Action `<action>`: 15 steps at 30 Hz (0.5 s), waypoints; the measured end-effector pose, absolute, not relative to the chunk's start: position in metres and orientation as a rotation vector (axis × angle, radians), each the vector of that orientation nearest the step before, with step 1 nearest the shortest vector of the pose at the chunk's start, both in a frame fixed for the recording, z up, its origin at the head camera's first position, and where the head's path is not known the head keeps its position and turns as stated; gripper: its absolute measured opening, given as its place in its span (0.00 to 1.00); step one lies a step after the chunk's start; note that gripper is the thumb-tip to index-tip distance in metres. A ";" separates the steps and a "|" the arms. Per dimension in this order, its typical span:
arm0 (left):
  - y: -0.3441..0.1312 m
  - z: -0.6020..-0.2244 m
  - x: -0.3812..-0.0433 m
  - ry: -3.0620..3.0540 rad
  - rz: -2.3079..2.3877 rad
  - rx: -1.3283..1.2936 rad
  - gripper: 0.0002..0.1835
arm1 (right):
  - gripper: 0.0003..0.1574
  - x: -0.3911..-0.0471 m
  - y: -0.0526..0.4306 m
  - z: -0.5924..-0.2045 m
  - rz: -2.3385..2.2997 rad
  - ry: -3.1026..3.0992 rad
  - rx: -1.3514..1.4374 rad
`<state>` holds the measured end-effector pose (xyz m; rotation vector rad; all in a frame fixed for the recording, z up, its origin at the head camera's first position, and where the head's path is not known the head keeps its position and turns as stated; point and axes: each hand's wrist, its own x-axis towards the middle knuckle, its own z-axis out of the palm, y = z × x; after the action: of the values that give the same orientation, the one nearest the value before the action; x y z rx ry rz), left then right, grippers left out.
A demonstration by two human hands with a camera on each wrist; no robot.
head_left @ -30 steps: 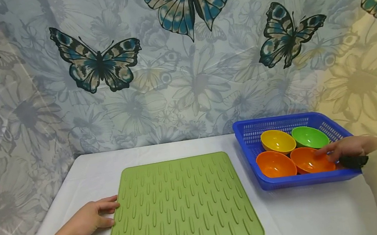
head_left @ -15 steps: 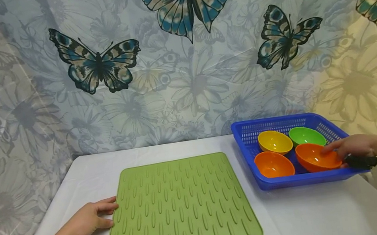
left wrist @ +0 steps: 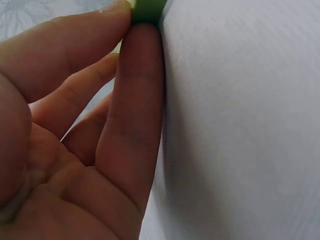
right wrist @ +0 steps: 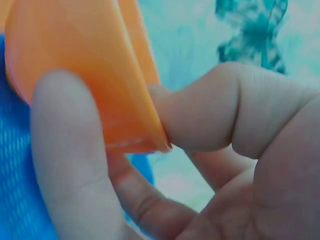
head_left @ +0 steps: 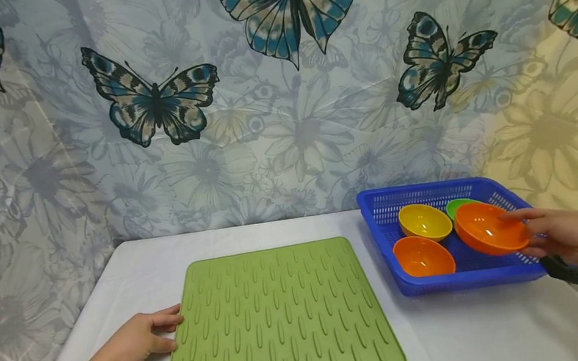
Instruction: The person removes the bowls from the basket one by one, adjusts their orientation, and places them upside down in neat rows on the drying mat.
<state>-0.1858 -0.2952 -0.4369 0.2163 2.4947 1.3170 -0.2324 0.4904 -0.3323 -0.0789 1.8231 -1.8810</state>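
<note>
A pale cloth (head_left: 308, 159) printed with six butterflies, four cut by the frame's edges, fills the upper frame; a white table (head_left: 263, 235) spans the lower part. One green mat (head_left: 275, 318) with raised ridges lies at lower centre, one blue basket (head_left: 480, 279) at right. The left hand (head_left: 137, 342), lower left, rests palm inward, fingers nearly straight, fingertips and thumb touching the mat's left edge. The right hand (head_left: 574, 236), at right, pinches the rim of one orange bowl (head_left: 487, 230), digits on both faces, tilting it over the basket's right half. Three other bowls sit in the basket: one yellow bowl (head_left: 425, 223), one second orange bowl (head_left: 423, 257) and one green bowl (head_left: 455, 206), partly hidden.
</note>
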 end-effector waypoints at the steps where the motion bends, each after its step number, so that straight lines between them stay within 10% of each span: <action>1: -0.295 -0.437 -0.185 2.487 1.323 0.218 0.34 | 0.35 -0.231 0.485 -0.331 -1.907 1.793 -0.101; 15: -0.296 -0.440 -0.185 2.472 1.348 0.230 0.33 | 0.26 -0.225 0.364 -0.314 -1.863 2.052 -0.116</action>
<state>-0.1847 -0.2957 -0.4398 0.2298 2.4719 1.3483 -0.2249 0.3639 -0.3136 -0.1157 2.0521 -1.8630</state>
